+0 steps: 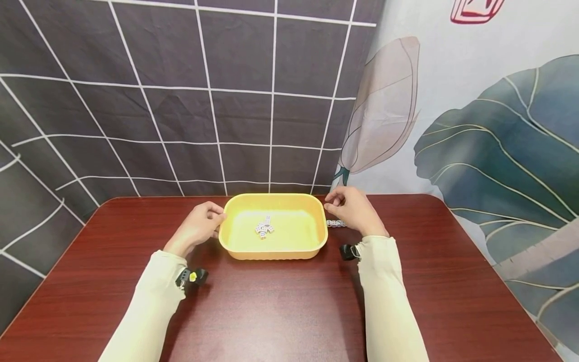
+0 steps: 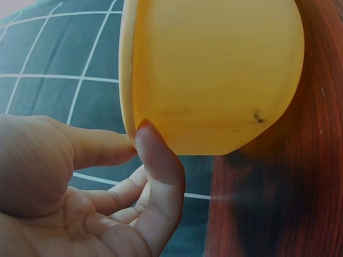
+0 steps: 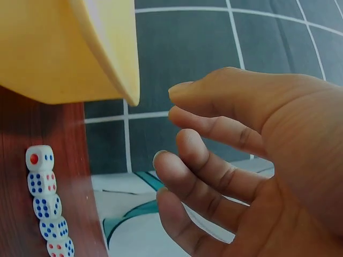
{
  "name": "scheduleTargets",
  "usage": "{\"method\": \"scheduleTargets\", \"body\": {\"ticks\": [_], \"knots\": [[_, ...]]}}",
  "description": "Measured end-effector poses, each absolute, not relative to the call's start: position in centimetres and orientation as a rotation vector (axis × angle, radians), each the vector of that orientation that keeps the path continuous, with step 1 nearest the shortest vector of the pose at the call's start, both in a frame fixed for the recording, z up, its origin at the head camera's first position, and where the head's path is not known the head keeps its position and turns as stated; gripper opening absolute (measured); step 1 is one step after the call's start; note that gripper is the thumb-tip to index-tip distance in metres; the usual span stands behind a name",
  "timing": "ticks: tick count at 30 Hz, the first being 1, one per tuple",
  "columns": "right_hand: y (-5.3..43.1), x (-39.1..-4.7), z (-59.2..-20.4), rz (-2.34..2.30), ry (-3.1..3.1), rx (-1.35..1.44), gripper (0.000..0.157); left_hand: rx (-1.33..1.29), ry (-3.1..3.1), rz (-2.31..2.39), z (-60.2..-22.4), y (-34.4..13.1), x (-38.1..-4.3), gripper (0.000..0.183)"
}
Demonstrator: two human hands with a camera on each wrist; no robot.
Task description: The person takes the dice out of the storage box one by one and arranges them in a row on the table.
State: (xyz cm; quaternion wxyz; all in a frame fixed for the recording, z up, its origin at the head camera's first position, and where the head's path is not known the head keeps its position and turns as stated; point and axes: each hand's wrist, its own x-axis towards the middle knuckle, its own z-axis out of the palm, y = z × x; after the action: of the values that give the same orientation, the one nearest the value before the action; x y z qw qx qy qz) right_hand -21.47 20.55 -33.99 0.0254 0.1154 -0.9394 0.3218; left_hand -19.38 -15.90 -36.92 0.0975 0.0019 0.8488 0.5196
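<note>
A yellow plastic tub with rounded corners stands near the table's far edge. Several white dice lie in a small cluster inside it, left of its middle. My left hand pinches the tub's left rim between thumb and index finger, as the left wrist view shows. Just off the right rim hovers my right hand, fingers loosely bent and holding nothing. In the right wrist view a gap separates its fingertips from the tub's edge. A row of white dice with red and blue pips lies beside the tub, under my right hand.
The dark red wooden table ends just behind the tub. A dark grey cloth with a white grid hangs behind it, and a leaf-patterned cloth hangs to the right. Black wrist cameras sit at both cuffs.
</note>
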Motion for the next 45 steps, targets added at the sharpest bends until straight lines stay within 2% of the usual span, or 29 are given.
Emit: {"method": "scheduleTargets", "body": {"ticks": [45], "knots": [[16.5,-21.3,-34.1,0.923,-2.914,0.518,0.012,0.017,2.517,1.537,-37.0,-15.7,-19.4,0.026]]}}
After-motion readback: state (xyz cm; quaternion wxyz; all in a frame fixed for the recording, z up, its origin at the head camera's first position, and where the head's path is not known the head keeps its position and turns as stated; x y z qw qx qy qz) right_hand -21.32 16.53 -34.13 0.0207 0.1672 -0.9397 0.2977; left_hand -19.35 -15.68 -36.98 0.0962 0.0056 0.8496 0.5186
